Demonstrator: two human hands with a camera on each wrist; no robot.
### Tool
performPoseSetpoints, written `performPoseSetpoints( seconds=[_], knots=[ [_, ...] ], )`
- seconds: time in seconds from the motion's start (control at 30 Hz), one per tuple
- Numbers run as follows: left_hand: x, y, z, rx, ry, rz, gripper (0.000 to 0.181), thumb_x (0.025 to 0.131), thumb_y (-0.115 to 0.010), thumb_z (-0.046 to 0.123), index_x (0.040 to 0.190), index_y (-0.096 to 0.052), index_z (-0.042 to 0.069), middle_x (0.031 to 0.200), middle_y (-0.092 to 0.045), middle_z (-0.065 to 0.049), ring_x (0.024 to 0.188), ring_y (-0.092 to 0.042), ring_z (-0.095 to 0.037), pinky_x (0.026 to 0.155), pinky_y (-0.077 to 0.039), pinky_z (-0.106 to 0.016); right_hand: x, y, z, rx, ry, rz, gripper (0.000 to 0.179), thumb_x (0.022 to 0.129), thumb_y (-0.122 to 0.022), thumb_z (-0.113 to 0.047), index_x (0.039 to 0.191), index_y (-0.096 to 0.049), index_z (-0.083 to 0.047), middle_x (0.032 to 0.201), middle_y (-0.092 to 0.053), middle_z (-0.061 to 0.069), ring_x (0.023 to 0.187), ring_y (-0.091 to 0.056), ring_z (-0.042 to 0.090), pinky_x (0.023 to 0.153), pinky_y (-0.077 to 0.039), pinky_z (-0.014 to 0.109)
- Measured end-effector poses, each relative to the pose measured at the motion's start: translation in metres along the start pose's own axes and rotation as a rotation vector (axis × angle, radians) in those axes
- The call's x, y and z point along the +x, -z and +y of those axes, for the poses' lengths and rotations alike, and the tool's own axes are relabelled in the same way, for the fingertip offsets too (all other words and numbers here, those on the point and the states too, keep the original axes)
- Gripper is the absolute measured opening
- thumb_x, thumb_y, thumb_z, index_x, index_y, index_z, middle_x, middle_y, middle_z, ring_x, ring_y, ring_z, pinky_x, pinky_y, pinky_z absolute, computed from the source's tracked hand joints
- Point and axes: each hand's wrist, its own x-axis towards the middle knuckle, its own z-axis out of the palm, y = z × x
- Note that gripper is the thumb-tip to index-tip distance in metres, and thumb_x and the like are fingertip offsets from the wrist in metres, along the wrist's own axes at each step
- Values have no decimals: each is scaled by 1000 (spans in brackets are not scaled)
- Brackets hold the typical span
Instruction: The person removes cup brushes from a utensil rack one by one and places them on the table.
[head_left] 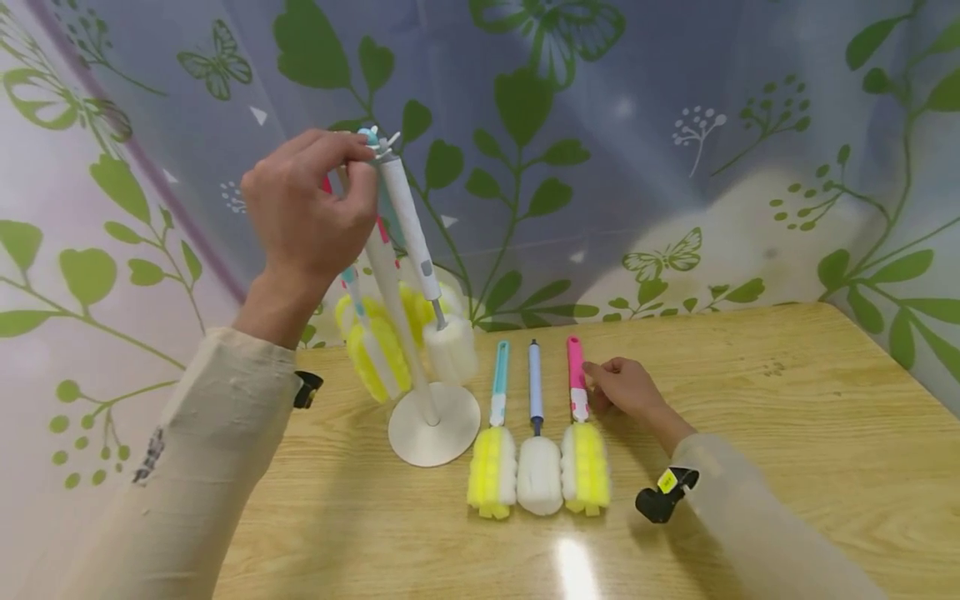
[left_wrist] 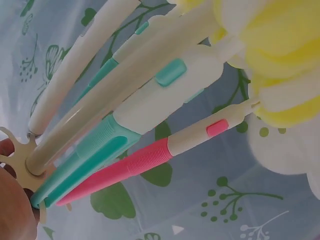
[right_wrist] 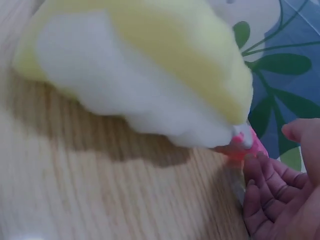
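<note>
My left hand (head_left: 318,196) is raised at the top of a cream stand (head_left: 433,442), its thumb and fingers curled around the hooked crown (left_wrist: 20,155). Bottle brushes hang from it: one with a white handle (head_left: 405,208), a teal-handled brush (left_wrist: 90,155) and a pink-handled brush (left_wrist: 130,167). What the fingertips cover is partly hidden. On the table, my right hand (head_left: 630,387) touches the handle of a pink bottle brush (head_left: 576,362) with its fingers, thumb apart. Left of that lie a blue-handled brush (head_left: 536,383) with a white sponge and a teal brush (head_left: 500,383) with a yellow-and-white sponge.
All this stands on a wooden table (head_left: 750,400). Behind it hangs a curtain (head_left: 622,192) printed with leaves and butterflies. The stand's round base is close to the teal brush lying on the table.
</note>
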Motion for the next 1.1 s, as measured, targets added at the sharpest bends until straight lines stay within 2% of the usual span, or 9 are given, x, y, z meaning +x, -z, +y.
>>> performPoseSetpoints(
  seconds=[0.13,0.3,0.4,0.53,0.7,0.8,1.1],
  knots=[
    [0,-1,-1,-24,13,-14,28,76,-48,8,75,-76,7,82,-73,-1,45,-47,-23,48,-14,-31,0,2,-9,63,38,30,46,97,-50,-39,107,-56,5,88,-65,14,74,-59,22,63,-46,30],
    [1,0,-3,-31,9,-21,29,77,-47,8,75,-76,6,83,-73,0,44,-42,-21,48,-15,-31,-1,2,-32,155,127,33,43,97,-50,-35,109,-57,6,92,-61,19,81,-61,33,70,-50,40],
    [1,1,-3,-35,17,-38,29,77,-46,7,74,-75,6,84,-73,1,45,-42,-19,48,-15,-30,-2,2,-48,159,184,31,40,97,-50,-35,110,-58,3,94,-62,17,80,-62,31,71,-51,41],
    [2,1,-3,-46,16,-49,30,77,-44,7,73,-74,5,83,-73,1,49,-47,-21,48,-16,-30,-2,0,-71,150,264,29,34,97,-51,-33,108,-59,-2,92,-62,13,75,-62,25,70,-52,37],
    [3,-3,-1,-56,19,-57,33,78,-40,8,71,-72,6,82,-72,2,60,-58,-21,48,-20,-29,-7,-2,-102,182,359,16,32,96,-52,-35,106,-60,-6,89,-62,10,76,-61,28,70,-50,38],
    [3,-4,-1,-64,32,-62,33,77,-39,8,70,-71,6,82,-71,2,61,-58,-21,49,-20,-29,-12,-5,-122,202,410,4,34,96,-53,-38,108,-61,-7,89,-63,10,79,-60,28,71,-49,40],
    [0,-3,0,-83,39,-10,31,76,-41,8,67,-70,6,79,-71,2,62,-58,-25,52,-21,-27,-29,-23,-178,299,621,-39,35,94,-59,-34,117,-61,-9,106,-64,3,92,-61,17,77,-50,38]
  ],
)
